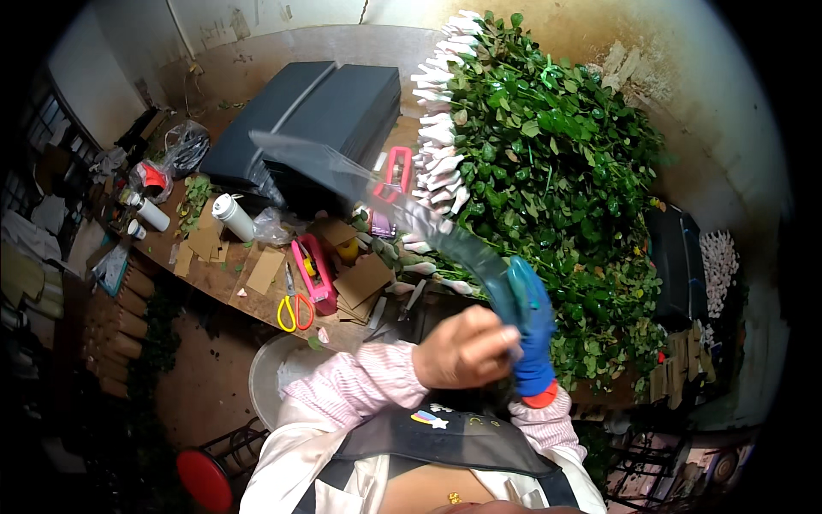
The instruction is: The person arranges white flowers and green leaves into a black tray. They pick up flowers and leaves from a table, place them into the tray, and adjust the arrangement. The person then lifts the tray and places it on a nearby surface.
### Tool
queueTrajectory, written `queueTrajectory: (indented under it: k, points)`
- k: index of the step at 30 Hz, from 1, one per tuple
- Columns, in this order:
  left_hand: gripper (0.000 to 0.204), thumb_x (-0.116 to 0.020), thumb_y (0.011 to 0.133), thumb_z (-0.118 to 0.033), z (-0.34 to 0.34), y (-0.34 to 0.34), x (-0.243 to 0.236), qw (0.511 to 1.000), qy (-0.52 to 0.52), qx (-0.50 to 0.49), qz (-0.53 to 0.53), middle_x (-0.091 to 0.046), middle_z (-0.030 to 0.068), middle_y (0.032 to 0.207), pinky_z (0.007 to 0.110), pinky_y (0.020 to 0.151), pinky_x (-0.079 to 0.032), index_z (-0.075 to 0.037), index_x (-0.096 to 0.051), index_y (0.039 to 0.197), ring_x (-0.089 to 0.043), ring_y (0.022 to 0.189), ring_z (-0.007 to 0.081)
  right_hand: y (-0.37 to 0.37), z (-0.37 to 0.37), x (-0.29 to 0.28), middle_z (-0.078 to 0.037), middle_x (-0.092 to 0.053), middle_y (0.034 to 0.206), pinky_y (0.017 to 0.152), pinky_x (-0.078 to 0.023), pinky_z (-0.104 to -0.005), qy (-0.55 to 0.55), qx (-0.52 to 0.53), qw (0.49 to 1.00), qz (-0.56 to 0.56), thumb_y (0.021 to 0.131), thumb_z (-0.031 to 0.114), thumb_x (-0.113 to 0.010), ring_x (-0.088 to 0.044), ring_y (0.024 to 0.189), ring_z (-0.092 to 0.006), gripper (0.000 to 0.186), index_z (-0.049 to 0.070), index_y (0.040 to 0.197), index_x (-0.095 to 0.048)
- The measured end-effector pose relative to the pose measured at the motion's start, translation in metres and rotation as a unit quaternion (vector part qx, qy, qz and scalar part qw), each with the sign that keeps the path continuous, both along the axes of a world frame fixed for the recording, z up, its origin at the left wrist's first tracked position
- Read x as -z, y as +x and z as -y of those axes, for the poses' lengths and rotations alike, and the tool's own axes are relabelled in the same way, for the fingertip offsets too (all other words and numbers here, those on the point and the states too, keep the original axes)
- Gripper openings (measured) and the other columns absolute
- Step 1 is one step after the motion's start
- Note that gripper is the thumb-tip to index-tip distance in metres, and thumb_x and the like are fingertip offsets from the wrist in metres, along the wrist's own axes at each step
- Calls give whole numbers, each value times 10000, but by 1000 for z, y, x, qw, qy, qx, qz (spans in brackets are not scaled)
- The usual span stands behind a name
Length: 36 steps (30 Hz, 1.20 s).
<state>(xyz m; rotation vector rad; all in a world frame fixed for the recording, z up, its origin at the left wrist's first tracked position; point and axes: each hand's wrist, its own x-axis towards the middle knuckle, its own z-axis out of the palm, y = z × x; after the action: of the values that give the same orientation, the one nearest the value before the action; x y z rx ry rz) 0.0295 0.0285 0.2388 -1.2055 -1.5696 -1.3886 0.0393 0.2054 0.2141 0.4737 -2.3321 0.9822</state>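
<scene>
My right hand, in a blue and green glove, grips the lower end of a long, curved strip of clear plastic that extends up and leftward over the table. My bare left hand is closed beside it, fingertips at the glove and the plastic's lower end; what it pinches is unclear. Behind them lies a big pile of leafy green stems, with white-wrapped flower heads along its left edge. Red-and-yellow scissors and a pink tape dispenser lie left of my hands.
Stacked dark sheets sit at the back. Cardboard pieces, a white bottle and plastic bags clutter the wooden table. A round bin and red stool stand lower left; a dark bundle lies at right.
</scene>
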Motion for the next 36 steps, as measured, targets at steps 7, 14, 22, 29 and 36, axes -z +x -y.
queueTrajectory:
  k: [7,14,22,29,36]
  points:
    - [751,-791,656,-90,32,-27,-9,920,-107,-373,-52,-582,151,1361,520,987,-415,-83,-503,1349,-524,1243,363,70,-179,-35,-198,-561,1434,1060,-512,-400,-182,59,966,-177,972,135,-612,-586,1279,-306,499,-20,1436,-512]
    - [300,-598,931,-160,49,-4,38,857,-181,-104,470,-726,120,971,375,692,-571,30,-642,1160,-709,776,254,85,-207,-82,-197,-561,1431,1031,-531,-392,-184,214,938,-202,969,118,-624,-598,1252,-298,480,-36,1412,-525]
    - [595,-387,1067,-393,-38,37,56,216,133,561,788,-708,293,1027,369,634,-659,160,-562,1202,-749,833,349,40,-159,-169,-105,-730,936,790,-545,-399,343,0,939,11,828,189,-731,-703,872,-305,261,138,1083,-717]
    - [445,-446,1042,-308,26,28,146,142,148,519,830,-705,181,1207,405,1001,-523,50,-602,1255,-699,1052,262,-19,-100,-78,-100,-670,778,659,-536,-453,439,-155,856,227,884,323,-715,-683,748,-327,204,135,926,-650]
    - [538,-502,991,-484,104,-39,196,567,-674,-65,469,-732,156,787,462,651,-571,-55,-771,808,-730,753,313,-44,-56,67,-106,-691,867,664,-549,-456,439,-57,868,224,947,399,-614,-704,801,-319,243,162,986,-649]
